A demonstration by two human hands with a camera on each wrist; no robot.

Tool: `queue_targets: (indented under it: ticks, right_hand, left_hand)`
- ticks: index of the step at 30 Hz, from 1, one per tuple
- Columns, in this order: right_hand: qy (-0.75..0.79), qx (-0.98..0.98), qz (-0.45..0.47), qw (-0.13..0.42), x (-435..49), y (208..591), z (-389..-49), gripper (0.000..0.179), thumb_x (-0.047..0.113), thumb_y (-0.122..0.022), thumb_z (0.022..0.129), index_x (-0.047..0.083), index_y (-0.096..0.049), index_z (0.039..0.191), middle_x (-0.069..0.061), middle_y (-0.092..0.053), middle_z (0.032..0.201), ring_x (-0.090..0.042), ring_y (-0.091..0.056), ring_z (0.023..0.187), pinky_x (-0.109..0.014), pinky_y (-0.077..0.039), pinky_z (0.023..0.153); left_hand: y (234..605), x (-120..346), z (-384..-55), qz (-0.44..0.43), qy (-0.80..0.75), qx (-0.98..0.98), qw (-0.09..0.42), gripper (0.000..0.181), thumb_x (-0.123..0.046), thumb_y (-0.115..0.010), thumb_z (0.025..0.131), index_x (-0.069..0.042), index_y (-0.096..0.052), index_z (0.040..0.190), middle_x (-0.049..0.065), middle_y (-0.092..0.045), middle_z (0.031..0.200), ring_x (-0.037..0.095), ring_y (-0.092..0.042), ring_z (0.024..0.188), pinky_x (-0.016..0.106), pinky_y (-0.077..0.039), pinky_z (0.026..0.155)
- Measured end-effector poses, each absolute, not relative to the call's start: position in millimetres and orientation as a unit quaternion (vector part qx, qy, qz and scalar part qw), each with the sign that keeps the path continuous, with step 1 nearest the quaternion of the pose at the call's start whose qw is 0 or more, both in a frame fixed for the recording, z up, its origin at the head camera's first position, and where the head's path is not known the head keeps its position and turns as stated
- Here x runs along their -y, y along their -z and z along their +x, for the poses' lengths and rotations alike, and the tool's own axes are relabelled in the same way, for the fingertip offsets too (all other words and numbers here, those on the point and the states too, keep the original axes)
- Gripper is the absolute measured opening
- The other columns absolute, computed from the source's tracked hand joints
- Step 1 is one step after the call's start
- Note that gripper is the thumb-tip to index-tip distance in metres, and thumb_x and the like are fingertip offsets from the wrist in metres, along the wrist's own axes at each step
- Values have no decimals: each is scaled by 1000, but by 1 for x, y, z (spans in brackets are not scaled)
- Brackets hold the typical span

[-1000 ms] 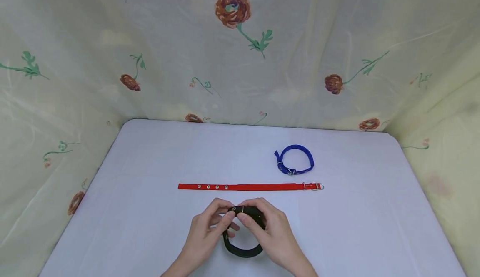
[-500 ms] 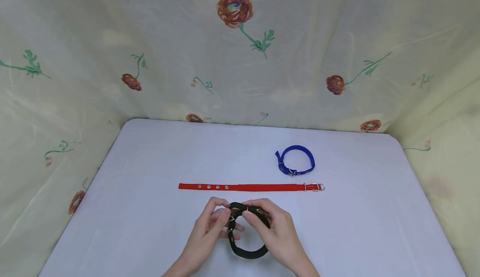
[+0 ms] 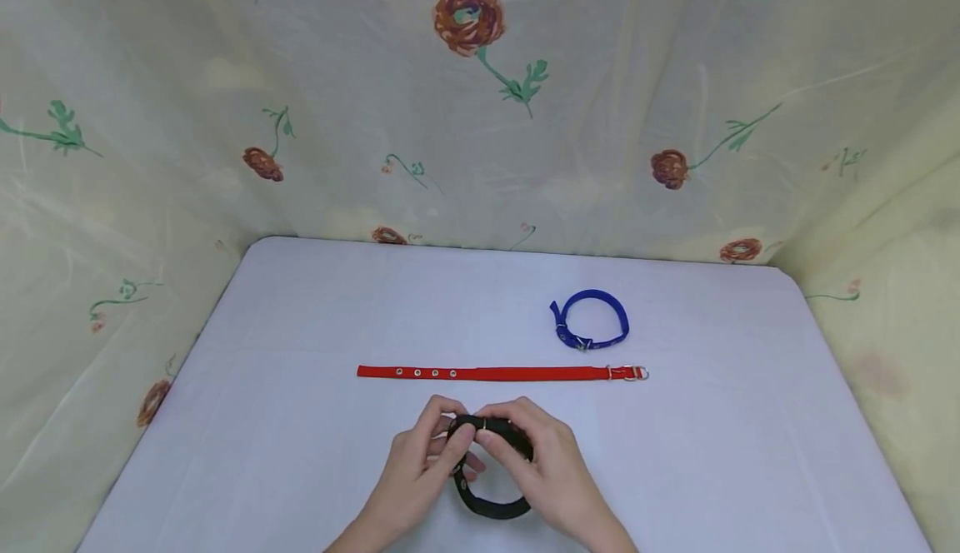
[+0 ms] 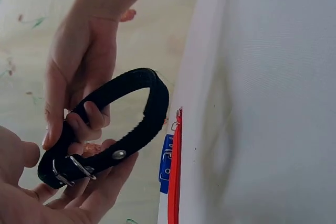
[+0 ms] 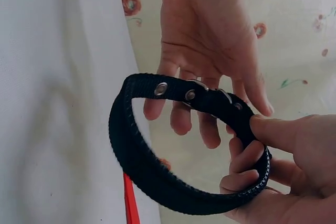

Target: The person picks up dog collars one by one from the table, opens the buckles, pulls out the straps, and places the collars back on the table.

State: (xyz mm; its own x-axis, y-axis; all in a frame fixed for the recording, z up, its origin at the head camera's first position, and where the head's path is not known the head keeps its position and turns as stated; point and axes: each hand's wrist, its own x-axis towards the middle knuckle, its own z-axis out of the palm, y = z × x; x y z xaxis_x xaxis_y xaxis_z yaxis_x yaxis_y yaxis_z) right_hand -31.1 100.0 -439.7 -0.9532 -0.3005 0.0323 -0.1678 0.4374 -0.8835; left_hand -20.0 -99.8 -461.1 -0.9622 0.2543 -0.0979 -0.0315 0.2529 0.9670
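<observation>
A black collar [image 3: 491,509], bent into a closed loop, is held above the table by both hands. My left hand [image 3: 420,470] has its thumb on the strap near the metal buckle [image 4: 79,166], with its fingers behind and under it. My right hand [image 3: 547,470] pinches the strap beside the small keeper, thumb in front and fingers curled through the loop. Metal eyelets [image 5: 160,89] show along the band. Beyond the hands, a red collar [image 3: 525,374] lies straight and unbuckled. Farther back rests a blue collar [image 3: 626,320], buckled into a ring.
A white table [image 3: 300,311] carries the collars. Flowered cloth [image 3: 600,120] hangs behind it and along both sides. The red collar lies just past the fingertips.
Half a second ago the black strap bulged up between the hands near the buckle; now it lies flatter, and the left thumb has moved right along it. Red and blue collars stay put.
</observation>
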Motion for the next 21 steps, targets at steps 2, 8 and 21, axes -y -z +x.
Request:
queue_targets:
  ticks: [2,8,21]
  right_hand:
    - [497,-852,-152,59,-99,440,-30,22,42,-68,105,28,-74,121,10,-71,109,-4,-69,100,-22,-61,89]
    - [482,-857,-179,41,-99,441,-29,24,41,-65,108,26,-74,124,13,-69,108,-3,-71,100,-23,-62,90]
    - [560,-813,-156,30,-98,442,-26,19,29,-73,104,24,-73,122,5,-72,109,-3,-73,93,-23,-63,82]
  left_hand:
    - [462,100,-20,76,-598,-791,104,25,-38,-57,113,-16,-54,125,10,-80,112,14,-81,89,24,-64,83]
    - [465,100,-21,78,-587,-803,72,17,-34,-62,110,-18,-60,117,5,-78,113,12,-80,101,30,-66,87]
    - [464,104,-19,48,-659,-748,67,15,-24,-64,109,-13,-59,119,15,-82,116,20,-83,95,26,-65,84]
